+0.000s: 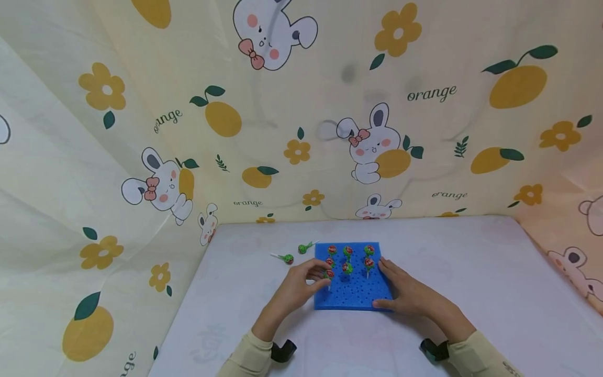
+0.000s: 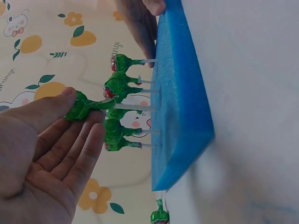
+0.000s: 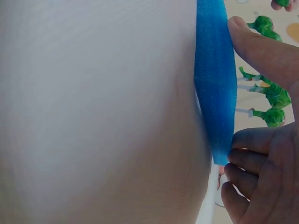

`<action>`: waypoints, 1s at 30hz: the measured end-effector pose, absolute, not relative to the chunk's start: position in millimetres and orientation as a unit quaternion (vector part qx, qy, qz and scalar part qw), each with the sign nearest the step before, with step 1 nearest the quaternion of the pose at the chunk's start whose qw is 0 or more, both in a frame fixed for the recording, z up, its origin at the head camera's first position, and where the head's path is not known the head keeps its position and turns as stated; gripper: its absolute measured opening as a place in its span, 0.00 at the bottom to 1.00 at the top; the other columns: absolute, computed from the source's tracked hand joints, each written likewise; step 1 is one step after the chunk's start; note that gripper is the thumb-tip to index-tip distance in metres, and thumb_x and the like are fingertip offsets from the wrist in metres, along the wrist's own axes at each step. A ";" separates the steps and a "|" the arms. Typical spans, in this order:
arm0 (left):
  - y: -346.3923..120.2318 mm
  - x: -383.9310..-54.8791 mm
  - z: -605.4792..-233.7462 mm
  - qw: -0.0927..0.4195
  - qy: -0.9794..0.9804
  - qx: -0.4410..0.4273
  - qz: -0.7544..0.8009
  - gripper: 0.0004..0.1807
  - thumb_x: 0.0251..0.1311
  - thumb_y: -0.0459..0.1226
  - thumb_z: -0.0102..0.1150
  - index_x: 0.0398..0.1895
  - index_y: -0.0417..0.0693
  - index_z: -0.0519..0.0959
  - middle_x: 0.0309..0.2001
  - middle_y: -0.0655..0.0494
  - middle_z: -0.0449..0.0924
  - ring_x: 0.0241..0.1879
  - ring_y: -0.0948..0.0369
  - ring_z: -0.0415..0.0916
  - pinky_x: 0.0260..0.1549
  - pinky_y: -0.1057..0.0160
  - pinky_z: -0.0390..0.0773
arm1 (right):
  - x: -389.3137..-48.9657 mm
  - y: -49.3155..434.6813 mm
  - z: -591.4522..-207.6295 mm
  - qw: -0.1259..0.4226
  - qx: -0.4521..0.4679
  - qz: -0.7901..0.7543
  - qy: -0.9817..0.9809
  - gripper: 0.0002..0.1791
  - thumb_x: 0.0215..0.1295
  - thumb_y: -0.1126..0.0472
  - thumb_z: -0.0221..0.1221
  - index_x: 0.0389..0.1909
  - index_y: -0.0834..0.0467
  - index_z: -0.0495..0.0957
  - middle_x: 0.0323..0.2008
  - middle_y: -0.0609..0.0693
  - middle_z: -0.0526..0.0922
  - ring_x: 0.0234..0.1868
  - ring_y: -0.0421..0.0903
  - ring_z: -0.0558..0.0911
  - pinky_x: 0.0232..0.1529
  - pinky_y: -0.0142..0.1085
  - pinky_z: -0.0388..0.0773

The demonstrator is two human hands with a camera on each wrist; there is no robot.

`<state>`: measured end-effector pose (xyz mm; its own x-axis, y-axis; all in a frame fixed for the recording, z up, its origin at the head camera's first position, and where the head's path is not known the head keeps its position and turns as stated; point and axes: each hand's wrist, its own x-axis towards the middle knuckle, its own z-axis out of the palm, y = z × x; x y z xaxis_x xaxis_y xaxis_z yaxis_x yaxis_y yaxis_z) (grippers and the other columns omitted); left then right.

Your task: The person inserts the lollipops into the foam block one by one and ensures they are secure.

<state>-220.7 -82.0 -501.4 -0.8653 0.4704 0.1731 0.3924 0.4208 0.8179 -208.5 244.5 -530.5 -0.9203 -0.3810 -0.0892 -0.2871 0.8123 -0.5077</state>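
Note:
My left hand (image 1: 301,285) pinches a green-and-red wrapped lollipop (image 2: 81,107) between thumb and fingers, above the left part of a blue foam block (image 1: 350,298). In the left wrist view its white stick points at the block's holed face; whether the tip has entered a hole I cannot tell. Several other lollipops (image 1: 347,268) stand upright in the block, in columns towards its back. With thumb and fingers spread along the right side, my right hand (image 1: 412,290) holds the foam block; the right wrist view shows the thumb (image 3: 261,44) against its edge.
Two loose lollipops, one nearer (image 1: 287,258) and one farther back (image 1: 303,248), lie on the white table (image 1: 471,262) left of the block. Behind the table hangs a patterned cloth (image 1: 301,104) with rabbits and oranges.

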 end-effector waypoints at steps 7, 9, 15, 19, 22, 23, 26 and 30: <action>-78.0 -221.5 -504.6 0.056 0.842 0.244 0.478 0.14 0.72 0.40 0.70 0.58 0.56 0.83 0.50 0.66 0.88 0.49 0.68 0.85 0.56 0.61 0.86 | -209.1 245.1 -531.2 0.090 -0.179 -0.251 0.947 0.66 0.60 0.30 0.72 0.84 0.68 0.54 0.84 0.68 0.51 0.82 0.73 0.53 0.76 0.70 0.61; -77.4 -221.4 -505.2 0.057 0.843 0.241 0.478 0.14 0.72 0.40 0.70 0.58 0.57 0.83 0.50 0.66 0.88 0.49 0.68 0.85 0.56 0.60 0.86 | -209.0 244.7 -531.0 0.090 -0.178 -0.252 0.947 0.66 0.60 0.30 0.73 0.84 0.68 0.54 0.84 0.68 0.51 0.82 0.73 0.53 0.76 0.70 0.61; -76.1 -222.1 -508.9 0.063 0.845 0.234 0.477 0.14 0.72 0.40 0.70 0.58 0.56 0.83 0.50 0.65 0.88 0.49 0.68 0.86 0.54 0.67 0.86 | -208.4 243.8 -529.9 0.092 -0.175 -0.252 0.947 0.66 0.60 0.30 0.73 0.84 0.68 0.54 0.84 0.68 0.51 0.82 0.73 0.53 0.76 0.70 0.61; -76.0 -223.1 -510.6 0.062 0.843 0.237 0.479 0.14 0.72 0.40 0.70 0.58 0.56 0.83 0.50 0.65 0.88 0.49 0.68 0.86 0.53 0.69 0.85 | -208.4 243.8 -529.5 0.091 -0.177 -0.251 0.947 0.66 0.60 0.31 0.73 0.84 0.68 0.54 0.84 0.68 0.51 0.82 0.73 0.53 0.76 0.70 0.61; -76.9 -222.8 -509.5 0.062 0.842 0.240 0.480 0.14 0.72 0.40 0.70 0.58 0.56 0.83 0.50 0.65 0.88 0.49 0.68 0.85 0.54 0.66 0.86 | -208.5 244.0 -529.5 0.090 -0.180 -0.251 0.947 0.66 0.60 0.31 0.73 0.84 0.68 0.54 0.84 0.68 0.51 0.82 0.73 0.53 0.76 0.70 0.61; -77.4 -222.5 -508.8 0.061 0.842 0.241 0.479 0.14 0.72 0.40 0.70 0.58 0.56 0.83 0.51 0.65 0.88 0.49 0.68 0.85 0.55 0.66 0.86 | -208.6 244.0 -529.5 0.090 -0.180 -0.251 0.947 0.66 0.60 0.31 0.73 0.84 0.68 0.54 0.84 0.68 0.51 0.82 0.73 0.53 0.76 0.70 0.61; -79.2 -222.7 -507.5 0.061 0.841 0.243 0.479 0.14 0.72 0.40 0.70 0.58 0.56 0.83 0.51 0.64 0.88 0.50 0.67 0.85 0.55 0.64 0.86 | -208.7 244.2 -529.7 0.088 -0.181 -0.249 0.947 0.66 0.60 0.30 0.73 0.84 0.68 0.54 0.84 0.68 0.51 0.82 0.73 0.53 0.76 0.70 0.61; -80.7 -223.8 -506.4 0.058 0.844 0.247 0.473 0.14 0.72 0.39 0.70 0.57 0.56 0.83 0.51 0.64 0.88 0.49 0.67 0.86 0.54 0.66 0.86 | -208.9 244.4 -530.0 0.088 -0.180 -0.246 0.948 0.66 0.60 0.30 0.72 0.84 0.67 0.54 0.84 0.68 0.52 0.82 0.73 0.53 0.76 0.70 0.61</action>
